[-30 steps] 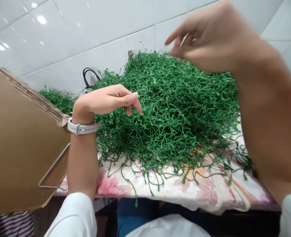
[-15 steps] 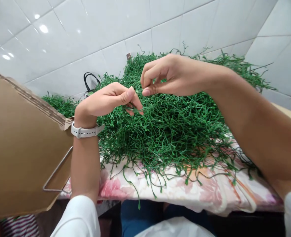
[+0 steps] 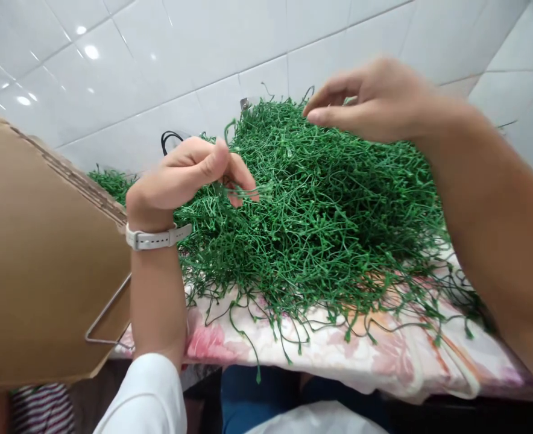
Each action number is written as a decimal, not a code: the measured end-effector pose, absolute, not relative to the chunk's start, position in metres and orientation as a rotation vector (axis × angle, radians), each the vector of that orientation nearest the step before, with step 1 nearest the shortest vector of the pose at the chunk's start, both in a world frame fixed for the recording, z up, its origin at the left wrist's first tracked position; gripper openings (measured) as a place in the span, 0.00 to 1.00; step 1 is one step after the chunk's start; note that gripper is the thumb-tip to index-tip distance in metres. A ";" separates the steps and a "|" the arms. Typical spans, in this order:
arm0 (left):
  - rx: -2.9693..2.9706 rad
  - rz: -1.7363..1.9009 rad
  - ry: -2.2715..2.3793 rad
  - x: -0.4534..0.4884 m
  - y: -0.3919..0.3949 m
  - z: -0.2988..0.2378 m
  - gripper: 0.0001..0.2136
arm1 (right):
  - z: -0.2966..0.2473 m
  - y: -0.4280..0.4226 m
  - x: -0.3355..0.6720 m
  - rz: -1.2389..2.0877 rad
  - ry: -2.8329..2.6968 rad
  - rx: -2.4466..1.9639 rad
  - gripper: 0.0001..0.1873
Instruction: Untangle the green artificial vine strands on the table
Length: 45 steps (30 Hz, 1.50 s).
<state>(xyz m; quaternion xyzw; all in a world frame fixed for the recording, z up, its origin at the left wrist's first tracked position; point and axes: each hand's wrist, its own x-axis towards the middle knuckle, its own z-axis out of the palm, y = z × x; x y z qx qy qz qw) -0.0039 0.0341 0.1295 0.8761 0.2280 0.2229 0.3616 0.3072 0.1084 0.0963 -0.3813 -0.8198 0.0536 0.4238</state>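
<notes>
Head view: the right hand point(image 3: 375, 99) has drawn away from the left hand point(image 3: 189, 175), its fingers nearly together, grip unclear. The left fingers point(image 3: 242, 181) stay pinched on green stems point(image 3: 330, 229), heaped on the tabletop point(image 3: 384, 355) just beyond them.

— What do the stems point(image 3: 325, 229) look like?
— Thin, green and wiry. They lie tangled in a big heap on the desk point(image 3: 384, 355), with ends trailing over its front edge.
— Any apart?
— A small bunch point(image 3: 248, 194), pinched in the left fingers point(image 3: 243, 178) at the heap's left.
</notes>
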 end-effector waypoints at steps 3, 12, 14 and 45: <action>2.303 0.610 0.708 0.012 0.036 0.123 0.26 | 0.096 0.100 0.295 -0.165 -2.214 -1.066 0.18; 2.400 0.592 0.817 0.027 0.045 0.115 0.27 | 0.104 0.061 0.272 -0.188 -2.257 -0.917 0.27; 2.389 0.571 0.819 0.025 0.047 0.114 0.24 | 0.103 0.060 0.271 -0.144 -2.245 -0.879 0.24; 2.474 0.617 0.941 0.035 0.053 0.108 0.17 | 0.092 0.081 0.267 -0.346 -2.320 -0.848 0.12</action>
